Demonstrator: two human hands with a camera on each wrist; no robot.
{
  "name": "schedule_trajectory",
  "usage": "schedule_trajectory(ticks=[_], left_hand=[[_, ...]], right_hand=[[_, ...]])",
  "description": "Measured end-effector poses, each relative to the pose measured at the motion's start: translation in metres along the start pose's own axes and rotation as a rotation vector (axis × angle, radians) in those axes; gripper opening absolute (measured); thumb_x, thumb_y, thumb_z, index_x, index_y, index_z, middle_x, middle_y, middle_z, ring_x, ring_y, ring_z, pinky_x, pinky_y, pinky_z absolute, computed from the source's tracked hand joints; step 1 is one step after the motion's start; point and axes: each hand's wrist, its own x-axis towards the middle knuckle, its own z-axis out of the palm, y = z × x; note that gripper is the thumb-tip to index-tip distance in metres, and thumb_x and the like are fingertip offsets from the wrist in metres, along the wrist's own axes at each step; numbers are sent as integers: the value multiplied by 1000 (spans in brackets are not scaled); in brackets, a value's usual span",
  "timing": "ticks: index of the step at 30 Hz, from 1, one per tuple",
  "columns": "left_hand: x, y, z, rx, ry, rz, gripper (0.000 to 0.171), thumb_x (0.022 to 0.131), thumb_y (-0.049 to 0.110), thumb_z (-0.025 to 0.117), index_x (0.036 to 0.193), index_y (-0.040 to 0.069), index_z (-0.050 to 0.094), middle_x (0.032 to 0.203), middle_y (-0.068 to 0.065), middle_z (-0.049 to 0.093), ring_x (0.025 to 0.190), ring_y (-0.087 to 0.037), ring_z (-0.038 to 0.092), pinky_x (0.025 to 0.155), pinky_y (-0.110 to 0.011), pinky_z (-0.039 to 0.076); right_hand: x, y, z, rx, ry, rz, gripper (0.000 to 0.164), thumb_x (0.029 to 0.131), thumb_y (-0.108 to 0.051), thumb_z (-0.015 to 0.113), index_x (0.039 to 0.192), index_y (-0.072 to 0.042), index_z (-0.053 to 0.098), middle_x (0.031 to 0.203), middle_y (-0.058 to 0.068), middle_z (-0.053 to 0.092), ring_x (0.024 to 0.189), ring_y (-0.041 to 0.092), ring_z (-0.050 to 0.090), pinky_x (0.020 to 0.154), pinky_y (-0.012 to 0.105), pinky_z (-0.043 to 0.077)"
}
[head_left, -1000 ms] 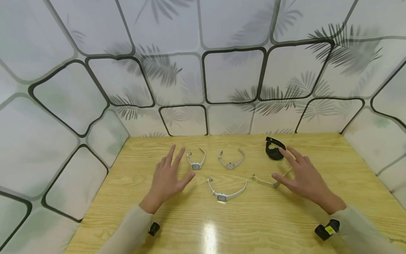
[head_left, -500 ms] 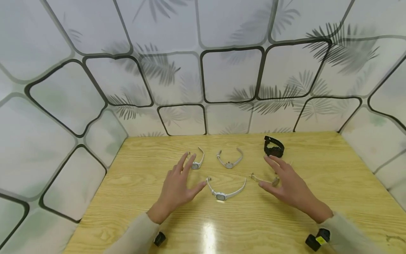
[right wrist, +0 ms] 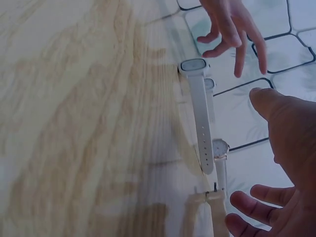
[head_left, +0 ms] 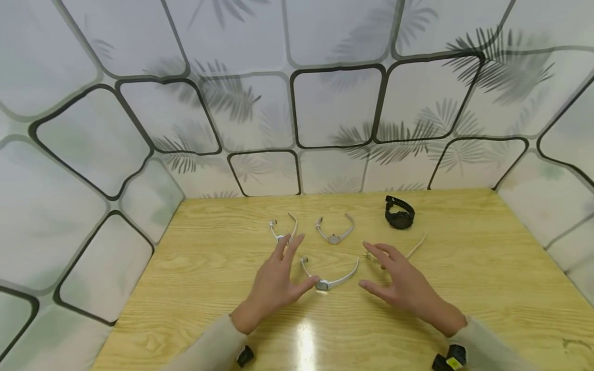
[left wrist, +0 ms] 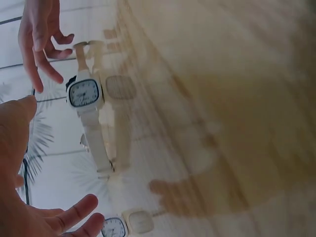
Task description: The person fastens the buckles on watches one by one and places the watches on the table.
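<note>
A white watch (head_left: 343, 279) with a squarish dial lies in front on the table, between the two hands. My left hand (head_left: 274, 286) hovers just left of it, fingers extended and thumb spread; in the head view the thumb overlaps part of its strap. My right hand (head_left: 406, 288) hovers to its right, fingers gently bent, holding nothing. Under the right hand, a cream-strapped watch (head_left: 417, 245) is mostly hidden. The left fingertips partly cover another white watch (head_left: 294, 225) behind. In the left wrist view, the front watch's dial (left wrist: 84, 93) stands apart from both hands.
A pale-strapped watch (head_left: 334, 239) with a round dial lies at the back middle. Farther right is a black watch (head_left: 400, 220). The wooden table (head_left: 209, 247) meets patterned cloth walls (head_left: 341, 108) at the back and sides.
Both hands have moved inward and nearer, closing in on the front white watch from either side. The right hand has left the black watch's side and now covers the cream-strapped watch. The watches stay put.
</note>
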Motion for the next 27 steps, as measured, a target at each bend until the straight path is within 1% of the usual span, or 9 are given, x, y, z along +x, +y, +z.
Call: schedule_trajectory(ticks=[3,7,10,12,16,19,22,24,27], left_hand=[[-2,5,5,-69,-50,-32,98,87,58,78,163,22,27,158,-29,35,110,-42,66,71,-49,60],[-3,7,12,-169,-103,-64,98,88,53,79,163,22,25,158,-35,28,118,-50,61,83,-56,59],[-4,7,15,-218,-118,-67,97,88,51,79,163,19,26,156,-37,29,121,-52,58,89,-61,56],[-4,8,17,-231,-117,-68,96,88,50,80,162,18,28,155,-37,32,121,-51,58,92,-62,54],[-3,8,18,-245,-113,-82,93,89,49,80,160,15,31,154,-28,39,113,-36,63,97,-56,53],[-1,8,19,-266,-113,-100,88,90,47,79,158,12,35,154,-19,45,120,-32,60,104,-52,50],[0,7,20,-279,-114,-113,83,90,45,79,155,10,41,153,-15,49,128,-31,56,108,-52,46],[0,6,21,-282,-117,-116,81,90,43,80,153,8,44,150,-15,51,119,-28,60,105,-50,49],[0,4,22,-283,-122,-115,78,88,40,83,149,6,48,144,-14,57,97,-21,63,93,-42,54]], right_hand=[[-1,-4,4,-7,-12,23,83,89,-48,80,156,-15,45,138,15,55,93,19,64,68,35,54],[-2,-8,11,-13,-19,39,83,89,-52,78,155,-15,46,134,14,58,91,18,63,67,36,54],[-2,-10,17,-29,-22,42,82,89,-55,77,154,-15,48,132,13,60,95,20,63,68,37,54],[-1,-11,20,-43,-22,46,82,88,-56,77,154,-16,49,130,13,61,99,23,63,67,39,55],[1,-14,25,-67,-16,69,79,87,-55,78,151,-16,53,128,16,62,108,33,64,70,49,58],[3,-17,29,-80,-16,91,74,88,-53,79,148,-16,56,129,18,63,113,39,63,76,55,58],[5,-21,32,-85,-9,105,69,88,-50,80,145,-16,59,126,17,64,113,37,63,79,55,58],[6,-23,34,-84,-4,108,65,88,-47,81,142,-16,61,124,16,64,113,36,64,78,53,58],[7,-23,37,-88,5,109,61,87,-43,82,139,-16,64,123,14,64,114,35,63,79,53,58]])
